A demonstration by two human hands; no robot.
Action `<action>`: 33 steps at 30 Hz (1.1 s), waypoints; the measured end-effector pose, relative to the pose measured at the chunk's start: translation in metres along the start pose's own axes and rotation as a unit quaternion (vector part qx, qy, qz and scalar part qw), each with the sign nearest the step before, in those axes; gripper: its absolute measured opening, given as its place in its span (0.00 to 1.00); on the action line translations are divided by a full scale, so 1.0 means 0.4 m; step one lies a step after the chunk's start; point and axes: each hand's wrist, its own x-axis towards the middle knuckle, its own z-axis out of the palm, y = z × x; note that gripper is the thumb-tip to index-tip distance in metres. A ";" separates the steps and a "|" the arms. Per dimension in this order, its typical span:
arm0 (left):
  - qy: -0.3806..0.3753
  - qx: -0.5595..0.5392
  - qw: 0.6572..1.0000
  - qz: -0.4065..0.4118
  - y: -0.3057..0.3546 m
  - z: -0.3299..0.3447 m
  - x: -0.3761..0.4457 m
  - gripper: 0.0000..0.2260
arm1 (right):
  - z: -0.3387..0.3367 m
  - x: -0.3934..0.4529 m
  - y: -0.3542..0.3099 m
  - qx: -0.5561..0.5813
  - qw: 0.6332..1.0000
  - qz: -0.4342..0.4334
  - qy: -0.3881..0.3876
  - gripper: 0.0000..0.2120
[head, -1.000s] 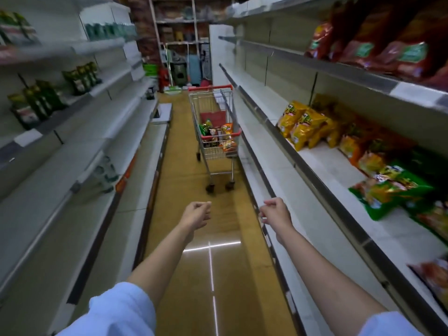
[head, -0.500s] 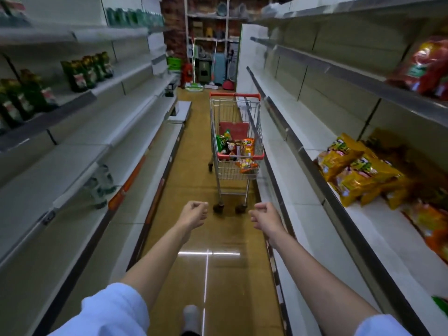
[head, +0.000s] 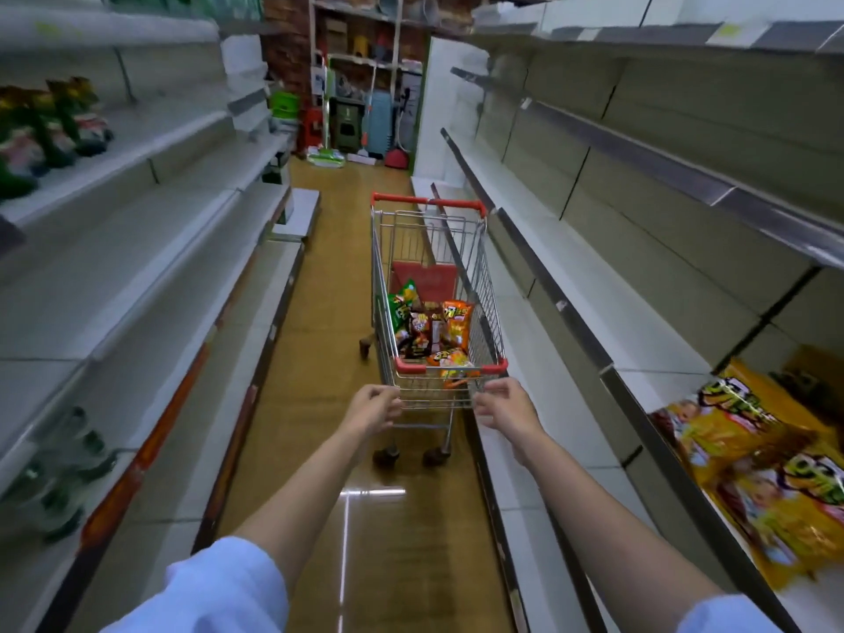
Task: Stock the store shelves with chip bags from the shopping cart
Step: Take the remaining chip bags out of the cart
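Both arms reach forward down a narrow aisle toward the shopping cart [head: 434,308], a small wire basket on wheels with red plastic corner guards and a red bar at its far end. The left hand [head: 374,409] and the right hand [head: 504,411] sit at the near end of the basket, fingers curled in loose half-closed shapes at the wire rim; whether either has actually closed on the wire or merely hovers against it, I cannot tell. Neither holds a bag. The cart stands close along the right shelves [head: 607,285], probably so bags can go straight across without extra steps. The chip bags [head: 431,328] are still in the basket, heaped at its near end: glossy crinkled pouches in orange, dark red-brown and green, puffed with air and leaning on one another, one orange bag pressed against the front wire. They should be light and slippery, easy to pinch at a seam. The right shelves are flat pale boards with grey metal edge strips, mostly bare here, with a blurred batch of yellow bags [head: 758,468] already lying at the near right. The left shelves [head: 137,249] carry some blurred green packets higher up. The floor [head: 347,518] is a shiny tan surface that mirrors a ceiling light.
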 end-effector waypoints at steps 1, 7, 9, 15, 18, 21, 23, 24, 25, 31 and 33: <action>-0.006 0.002 1.000 -0.004 0.012 0.007 0.036 0.07 | 0.004 0.035 -0.007 0.003 1.000 0.002 0.004 0.08; -0.022 0.018 0.999 -0.030 0.070 0.033 0.263 0.09 | 0.039 0.275 -0.020 -0.006 0.999 0.034 0.015 0.09; -0.024 0.026 0.999 -0.029 0.096 0.032 0.337 0.10 | 0.058 0.352 -0.021 0.000 0.999 0.041 0.012 0.09; -0.033 0.048 0.998 -0.032 0.162 0.080 0.610 0.10 | 0.127 0.661 -0.032 0.022 0.998 0.055 -0.008 0.09; -0.025 0.061 0.997 -0.045 0.176 0.121 0.780 0.10 | 0.160 0.854 -0.031 0.032 0.997 0.068 -0.024 0.09; -0.025 0.093 0.992 -0.076 0.184 0.178 0.940 0.13 | 0.175 1.014 -0.016 0.045 0.993 0.100 -0.035 0.09; -0.024 0.101 0.990 -0.099 0.186 0.224 1.046 0.12 | 0.176 1.116 -0.002 0.043 0.991 0.122 -0.038 0.09; -0.021 0.096 0.989 -0.110 0.186 0.244 1.088 0.12 | 0.180 1.165 0.003 0.043 0.990 0.128 -0.041 0.09; -0.019 0.091 0.988 -0.122 0.182 0.262 1.131 0.11 | 0.184 1.216 0.010 0.047 0.989 0.134 -0.044 0.09; -0.025 0.134 0.975 -0.176 0.135 0.318 1.337 0.06 | 0.247 1.460 0.059 0.056 0.981 0.168 -0.079 0.13; -0.037 0.166 0.968 -0.183 0.131 0.320 1.396 0.06 | 0.272 1.512 0.086 0.044 0.977 0.189 -0.090 0.13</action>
